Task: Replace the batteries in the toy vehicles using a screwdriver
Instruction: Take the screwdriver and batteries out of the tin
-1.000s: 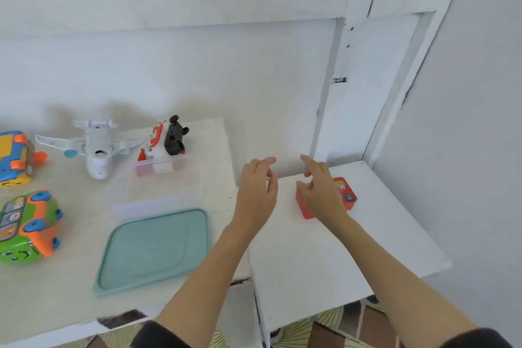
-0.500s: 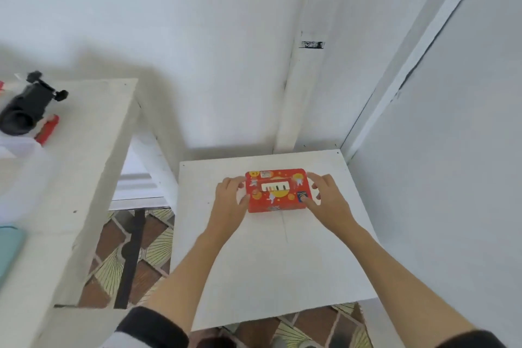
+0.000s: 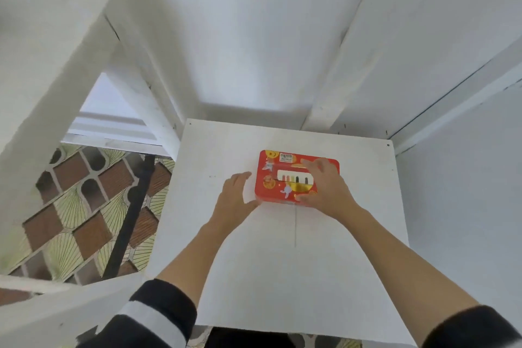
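Flat red rectangular box with gold and white printed decoration and a clear window strip showing a row of small coloured items (image 3: 285,175) lies on the low square white tabletop (image 3: 282,277), toward its far edge, near the corner of the white walls. Right hand (image 3: 324,188) lies over the box's right half, fingers spread across the lid and thumb wrapped at the near edge, so it grips the box. Left hand (image 3: 236,199) sits at the box's left near corner, thumb touching that corner, fingers loosely extended and holding nothing. Contents behind the window are too small to identify; likely the tool or battery supply, judged from the task. No toy vehicle or screwdriver in sight here. Taller white table (image 3: 42,65) stands to the left, with patterned brown and green floor tiles (image 3: 84,206) showing in the gap between the two. Risks: a one-sided lift could tilt the box and, if the lid is loose, spill small parts onto the tiles; prying the lid without the left hand bracing could skid the box over the smooth top
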The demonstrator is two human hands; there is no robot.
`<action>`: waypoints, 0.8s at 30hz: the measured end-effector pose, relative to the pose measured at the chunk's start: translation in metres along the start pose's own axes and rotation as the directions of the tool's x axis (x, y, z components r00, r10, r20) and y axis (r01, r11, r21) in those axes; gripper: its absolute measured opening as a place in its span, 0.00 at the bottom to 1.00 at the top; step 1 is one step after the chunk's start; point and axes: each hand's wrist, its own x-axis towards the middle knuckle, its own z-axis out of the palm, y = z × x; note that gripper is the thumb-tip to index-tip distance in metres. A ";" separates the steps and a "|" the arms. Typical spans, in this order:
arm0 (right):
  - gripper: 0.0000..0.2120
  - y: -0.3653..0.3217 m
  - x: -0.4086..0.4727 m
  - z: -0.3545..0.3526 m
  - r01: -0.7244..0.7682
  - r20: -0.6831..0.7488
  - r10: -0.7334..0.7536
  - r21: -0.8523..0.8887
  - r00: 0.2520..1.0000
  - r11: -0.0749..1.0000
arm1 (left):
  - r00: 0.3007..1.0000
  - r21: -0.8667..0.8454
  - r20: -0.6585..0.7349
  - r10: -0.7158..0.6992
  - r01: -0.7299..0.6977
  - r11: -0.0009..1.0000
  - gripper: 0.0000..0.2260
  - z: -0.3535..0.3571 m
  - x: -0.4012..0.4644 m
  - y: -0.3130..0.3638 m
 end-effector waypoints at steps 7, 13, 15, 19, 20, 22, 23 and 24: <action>0.56 0.034 0.047 0.037 0.197 0.162 -0.148 -0.348 0.976 0.917 | 0.998 -0.110 0.057 -0.036 0.042 0.993 0.40 0.049 0.034 -0.032; 0.61 0.042 0.067 0.058 0.222 0.173 -0.164 -0.403 0.971 0.888 | 0.996 -0.168 -0.066 -0.053 0.042 0.985 0.43 0.077 0.055 -0.055; 0.62 0.041 0.070 0.061 0.217 0.167 -0.160 -0.422 0.973 0.880 | 0.992 -0.133 -0.109 -0.059 0.045 0.990 0.43 0.075 0.055 -0.047; 0.61 0.037 0.071 0.060 0.214 0.176 -0.148 -0.453 0.973 0.865 | 0.990 -0.063 -0.128 -0.058 0.050 0.997 0.42 0.077 0.058 -0.042; 0.60 0.034 0.071 0.060 0.215 0.179 -0.148 -0.454 0.973 0.864 | 0.990 -0.041 -0.131 -0.053 0.048 0.998 0.42 0.078 0.059 -0.043; 0.59 0.030 0.071 0.060 0.207 0.180 -0.140 -0.446 0.974 0.871 | 0.990 -0.015 -0.137 -0.043 0.041 0.999 0.44 0.079 0.062 -0.045; 0.59 0.028 0.072 0.061 0.202 0.182 -0.133 -0.444 0.974 0.873 | 0.990 -0.011 -0.137 -0.044 0.043 0.999 0.45 0.080 0.063 -0.044; 0.59 0.028 0.073 0.063 0.200 0.188 -0.128 -0.442 0.974 0.874 | 0.989 -0.015 -0.136 -0.049 0.048 0.999 0.45 0.081 0.064 -0.045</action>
